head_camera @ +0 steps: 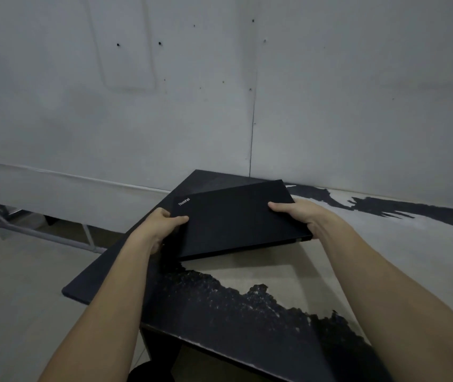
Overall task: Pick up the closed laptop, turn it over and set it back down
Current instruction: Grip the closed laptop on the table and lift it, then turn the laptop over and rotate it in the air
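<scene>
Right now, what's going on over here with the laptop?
A person is holding a closed black laptop with both bare hands, one on each short side. The left hand grips the edge near the logo corner, thumb on top; the right hand grips the opposite edge the same way. The lid with the logo faces up. The laptop is over a worn black tabletop with patches of bare pale surface, its near edge seemingly raised a little. It has not been turned over yet.

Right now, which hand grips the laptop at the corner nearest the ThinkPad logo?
The left hand: it holds the laptop just below the logo, while the right hand clasps the opposite edge.
</scene>
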The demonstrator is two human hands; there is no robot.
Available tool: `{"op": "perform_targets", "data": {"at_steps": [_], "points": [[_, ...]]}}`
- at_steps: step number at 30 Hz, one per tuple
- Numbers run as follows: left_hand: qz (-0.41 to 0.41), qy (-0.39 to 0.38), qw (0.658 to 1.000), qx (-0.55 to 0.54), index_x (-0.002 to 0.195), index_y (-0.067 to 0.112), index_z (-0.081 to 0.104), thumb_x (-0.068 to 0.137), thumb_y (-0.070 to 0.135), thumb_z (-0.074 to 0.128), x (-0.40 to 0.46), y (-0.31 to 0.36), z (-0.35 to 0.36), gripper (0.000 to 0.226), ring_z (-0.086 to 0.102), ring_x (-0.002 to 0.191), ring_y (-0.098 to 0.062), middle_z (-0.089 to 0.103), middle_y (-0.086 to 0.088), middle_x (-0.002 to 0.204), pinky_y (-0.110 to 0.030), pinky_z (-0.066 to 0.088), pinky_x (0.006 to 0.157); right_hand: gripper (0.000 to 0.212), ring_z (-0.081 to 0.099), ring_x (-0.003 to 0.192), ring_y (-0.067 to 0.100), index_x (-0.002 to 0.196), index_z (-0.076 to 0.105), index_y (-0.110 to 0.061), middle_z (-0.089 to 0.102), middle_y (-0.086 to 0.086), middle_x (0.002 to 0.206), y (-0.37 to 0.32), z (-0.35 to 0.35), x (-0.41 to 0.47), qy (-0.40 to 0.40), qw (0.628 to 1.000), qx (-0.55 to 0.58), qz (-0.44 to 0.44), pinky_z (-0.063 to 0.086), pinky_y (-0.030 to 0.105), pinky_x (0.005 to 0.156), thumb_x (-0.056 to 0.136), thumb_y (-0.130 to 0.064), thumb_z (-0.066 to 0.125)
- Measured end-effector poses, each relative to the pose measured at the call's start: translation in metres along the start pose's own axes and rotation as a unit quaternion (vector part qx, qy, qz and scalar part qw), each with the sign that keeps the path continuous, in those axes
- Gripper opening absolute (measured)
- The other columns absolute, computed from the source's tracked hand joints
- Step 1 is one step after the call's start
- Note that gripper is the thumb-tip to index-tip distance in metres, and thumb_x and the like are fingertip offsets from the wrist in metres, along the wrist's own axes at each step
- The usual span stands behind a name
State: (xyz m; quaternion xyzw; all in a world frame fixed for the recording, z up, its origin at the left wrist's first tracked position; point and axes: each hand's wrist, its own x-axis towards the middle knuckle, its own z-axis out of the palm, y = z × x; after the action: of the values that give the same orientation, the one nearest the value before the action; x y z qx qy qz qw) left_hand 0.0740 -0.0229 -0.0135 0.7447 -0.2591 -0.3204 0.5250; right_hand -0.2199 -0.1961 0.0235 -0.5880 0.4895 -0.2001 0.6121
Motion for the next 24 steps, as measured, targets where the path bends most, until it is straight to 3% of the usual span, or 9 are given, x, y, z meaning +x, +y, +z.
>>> {"op": "perform_targets", "data": {"at_steps": [4,6,8,10,12,14,16,20,24], "points": [[-0.027,-0.091,0.984,-0.153,0.109,0.015,0.068,0.092,0.033,0.071,0.002,0.008,0.011,0.025,0.072,0.084,-0.018,0.073,-0.01,0.108,-0.028,0.055,0.063,0.045,0.076,0.106,0.038,0.126,0.071,-0.012,0.079,0.016,0.115,0.012,-0.016,-0.015,0.038,0.997,0.066,-0.024,0.061,0.056,0.095,0.086,-0.027,0.086],[-0.056,-0.129,0.957,-0.253,0.117,0.012,0.071,0.093,0.044,0.063,0.003,0.012,0.018,0.04,0.071,0.099,-0.027,0.073,-0.01,0.113,-0.035,0.057,0.072,0.043,0.079,0.094,0.035,0.124,0.071,-0.011,0.081,0.016,0.11,0.019,-0.023,-0.02,0.06,0.992,0.11,-0.032,0.067,0.047,0.074,0.086,-0.026,0.085],[-0.055,-0.128,0.914,-0.382,0.11,0.006,0.075,0.093,0.048,0.059,0.003,0.016,0.029,0.048,0.074,0.09,-0.028,0.076,-0.012,0.107,-0.034,0.06,0.069,0.036,0.08,0.076,0.03,0.12,0.072,-0.011,0.082,0.015,0.1,0.025,-0.026,-0.025,0.072,0.982,0.173,-0.036,0.065,0.04,0.054,0.088,-0.023,0.084],[-0.043,-0.105,0.862,-0.495,0.094,0.003,0.082,0.094,0.045,0.06,0.0,0.024,0.045,0.048,0.077,0.082,-0.025,0.078,-0.012,0.099,-0.031,0.062,0.066,0.035,0.08,0.077,0.03,0.12,0.072,-0.01,0.082,0.015,0.103,0.03,-0.025,-0.029,0.092,0.969,0.223,-0.046,0.064,0.04,0.052,0.089,-0.021,0.083],[-0.016,-0.09,0.834,-0.545,0.1,0.004,0.08,0.095,0.038,0.061,-0.005,0.037,0.063,0.04,0.075,0.092,-0.024,0.077,-0.012,0.105,-0.033,0.062,0.076,0.04,0.078,0.091,0.034,0.124,0.07,-0.009,0.08,0.016,0.112,0.033,-0.02,-0.031,0.116,0.957,0.258,-0.06,0.066,0.043,0.062,0.088,-0.021,0.084],[0.021,-0.079,0.842,-0.533,0.12,0.003,0.071,0.098,0.025,0.061,-0.007,0.052,0.08,0.033,0.071,0.101,-0.024,0.074,-0.014,0.116,-0.032,0.06,0.08,0.043,0.077,0.098,0.036,0.125,0.068,-0.009,0.078,0.016,0.115,0.037,-0.016,-0.033,0.137,0.944,0.294,-0.066,0.066,0.05,0.072,0.087,-0.02,0.085],[0.039,-0.034,0.861,-0.506,0.136,0.007,0.057,0.095,0.007,0.063,-0.007,0.066,0.094,0.041,0.07,0.096,-0.022,0.07,-0.015,0.122,-0.029,0.06,0.07,0.045,0.077,0.1,0.036,0.127,0.066,-0.01,0.078,0.015,0.117,0.04,-0.011,-0.035,0.156,0.93,0.323,-0.076,0.065,0.056,0.081,0.087,-0.02,0.085],[0.043,0.016,0.866,-0.498,0.13,0.018,0.053,0.09,0.0,0.068,-0.009,0.086,0.114,0.046,0.072,0.09,-0.021,0.07,-0.009,0.116,-0.029,0.061,0.056,0.043,0.077,0.098,0.031,0.124,0.064,-0.011,0.077,0.011,0.117,0.043,0.0,-0.036,0.198,0.907,0.354,-0.115,0.065,0.053,0.083,0.088,-0.021,0.085],[0.045,0.007,0.874,-0.484,0.129,0.024,0.049,0.086,0.002,0.074,-0.007,0.102,0.126,0.054,0.071,0.102,-0.028,0.066,-0.008,0.122,-0.051,0.063,0.082,0.043,0.076,0.102,0.032,0.125,0.063,-0.015,0.077,0.007,0.118,0.043,0.01,-0.042,0.214,0.898,0.362,-0.127,0.062,0.057,0.091,0.089,-0.025,0.083]]}}
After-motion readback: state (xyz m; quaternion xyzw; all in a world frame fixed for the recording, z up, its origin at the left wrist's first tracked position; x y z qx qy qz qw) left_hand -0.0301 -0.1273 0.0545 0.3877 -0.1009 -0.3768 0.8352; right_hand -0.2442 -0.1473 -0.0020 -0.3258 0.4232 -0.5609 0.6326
